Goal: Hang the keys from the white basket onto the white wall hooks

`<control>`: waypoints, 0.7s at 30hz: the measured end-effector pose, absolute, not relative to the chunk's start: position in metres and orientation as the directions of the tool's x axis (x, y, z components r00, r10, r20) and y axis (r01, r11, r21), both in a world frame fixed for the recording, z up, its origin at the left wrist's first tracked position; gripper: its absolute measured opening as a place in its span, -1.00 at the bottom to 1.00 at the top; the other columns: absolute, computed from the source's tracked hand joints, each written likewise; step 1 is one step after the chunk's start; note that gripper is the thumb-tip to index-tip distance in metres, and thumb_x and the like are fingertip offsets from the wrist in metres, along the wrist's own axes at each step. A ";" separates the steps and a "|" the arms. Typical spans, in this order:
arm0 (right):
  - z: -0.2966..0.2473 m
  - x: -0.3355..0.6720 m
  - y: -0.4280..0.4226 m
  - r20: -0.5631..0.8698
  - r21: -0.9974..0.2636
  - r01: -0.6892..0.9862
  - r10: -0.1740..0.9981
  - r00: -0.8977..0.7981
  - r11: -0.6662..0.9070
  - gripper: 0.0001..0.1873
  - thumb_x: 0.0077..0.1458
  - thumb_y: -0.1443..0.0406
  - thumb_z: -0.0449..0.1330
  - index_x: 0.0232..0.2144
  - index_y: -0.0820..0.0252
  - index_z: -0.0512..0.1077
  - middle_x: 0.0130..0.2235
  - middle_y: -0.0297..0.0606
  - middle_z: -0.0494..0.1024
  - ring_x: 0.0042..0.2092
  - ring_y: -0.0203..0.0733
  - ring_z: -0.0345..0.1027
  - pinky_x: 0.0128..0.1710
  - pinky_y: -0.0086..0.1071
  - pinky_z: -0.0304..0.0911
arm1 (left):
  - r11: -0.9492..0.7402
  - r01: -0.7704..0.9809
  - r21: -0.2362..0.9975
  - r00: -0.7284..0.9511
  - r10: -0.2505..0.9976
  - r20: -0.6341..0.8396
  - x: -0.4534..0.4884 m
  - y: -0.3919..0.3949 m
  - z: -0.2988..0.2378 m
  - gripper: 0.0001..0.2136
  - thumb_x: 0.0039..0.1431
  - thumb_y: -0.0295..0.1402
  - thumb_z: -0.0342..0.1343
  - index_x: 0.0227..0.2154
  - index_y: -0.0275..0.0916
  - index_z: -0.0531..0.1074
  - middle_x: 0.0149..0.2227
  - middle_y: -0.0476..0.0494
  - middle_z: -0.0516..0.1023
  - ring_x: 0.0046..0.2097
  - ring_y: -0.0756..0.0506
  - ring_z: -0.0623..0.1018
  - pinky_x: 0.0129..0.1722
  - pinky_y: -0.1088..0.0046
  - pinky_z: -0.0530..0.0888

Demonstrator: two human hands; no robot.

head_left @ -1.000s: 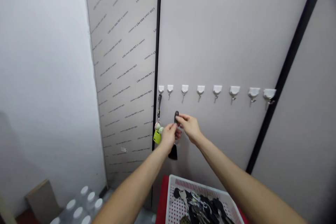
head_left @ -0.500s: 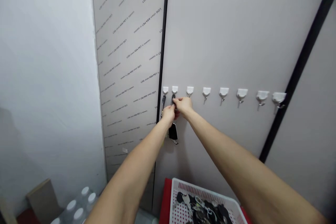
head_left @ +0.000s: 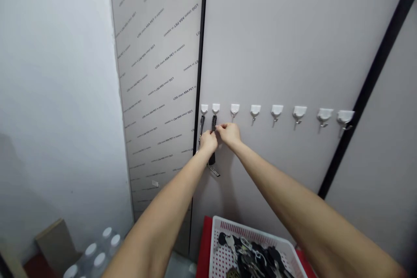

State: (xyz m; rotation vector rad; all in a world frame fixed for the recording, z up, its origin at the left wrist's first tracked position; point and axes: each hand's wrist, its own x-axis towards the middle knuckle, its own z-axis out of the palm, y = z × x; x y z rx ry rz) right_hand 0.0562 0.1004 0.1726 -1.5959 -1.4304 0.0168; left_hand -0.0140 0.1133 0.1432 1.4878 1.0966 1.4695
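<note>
A black keychain strap point(head_left: 214, 122) hangs from the second white hook point(head_left: 216, 108) on the grey panel. My left hand point(head_left: 209, 140) is closed around the strap's lower part, hiding some of it. Below that hand dangle a black key fob point(head_left: 212, 159) and a small light tag point(head_left: 214, 170). With fingertips pinched at the strap's right edge, my right hand point(head_left: 230, 134) sits just beside my left. Another dark keychain point(head_left: 202, 124) hangs on the first hook point(head_left: 204, 108), left of my hands.
Several more white hooks point(head_left: 277, 110) run in a row to the right. Below, a white plastic basket point(head_left: 250, 226) of keys stands over something red point(head_left: 203, 243). Capped bottles point(head_left: 99, 260) and a brown board point(head_left: 57, 243) are at lower left, beside a white wall point(head_left: 58, 74).
My right hand has shifted slightly right, opening a small gap between the hands and exposing more of the strap. The fob below has turned and shows narrower. The view has tilted slightly.
</note>
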 end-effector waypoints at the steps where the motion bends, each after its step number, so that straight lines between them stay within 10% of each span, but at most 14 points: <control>1: 0.168 0.059 0.095 0.551 -0.625 0.765 0.782 0.292 0.155 -0.74 -0.23 0.23 0.00 -0.54 0.27 0.40 -0.52 -0.22 0.45 -0.47 -0.28 0.27 -0.50 -0.47 0.08 | -0.352 0.118 0.928 -0.059 0.931 0.361 -0.015 0.110 0.141 -0.82 -0.11 -0.46 -0.10 -0.41 -0.37 0.33 -0.31 -0.26 0.38 -0.19 -0.10 0.31 -0.19 0.39 0.17; 8: 0.094 0.098 0.042 0.433 -0.666 0.716 0.890 0.143 0.209 -0.72 -0.21 0.23 -0.03 -0.53 0.33 0.37 -0.57 -0.27 0.42 -0.53 -0.35 0.23 -0.51 -0.51 0.09 | -0.431 0.266 0.862 -0.076 0.882 0.465 -0.018 0.075 0.080 -0.71 -0.12 -0.52 -0.13 -0.25 -0.36 0.24 -0.19 -0.20 0.29 -0.15 -0.03 0.28 -0.15 0.47 0.18; 14: -0.007 0.139 -0.020 0.156 -0.707 0.707 0.977 0.142 0.010 -0.74 -0.22 0.24 -0.03 -0.51 0.28 0.37 -0.50 -0.26 0.44 -0.46 -0.28 0.26 -0.43 -0.45 0.11 | -0.299 0.329 0.896 0.230 0.945 0.231 -0.009 0.022 -0.024 -0.77 -0.13 -0.54 -0.15 -0.35 -0.35 0.30 -0.31 -0.16 0.36 -0.27 0.01 0.33 -0.22 0.49 0.24; 21: -0.069 0.153 -0.069 0.242 -0.446 0.895 0.966 0.091 0.027 -0.76 -0.16 0.29 -0.05 -0.45 0.23 0.37 -0.35 -0.20 0.40 -0.25 -0.19 0.18 -0.24 -0.36 0.04 | -0.477 0.534 0.698 0.481 0.850 0.214 0.006 -0.014 -0.077 -0.76 -0.15 -0.55 -0.15 -0.37 -0.27 0.32 -0.28 -0.09 0.33 -0.21 -0.02 0.27 -0.16 0.48 0.18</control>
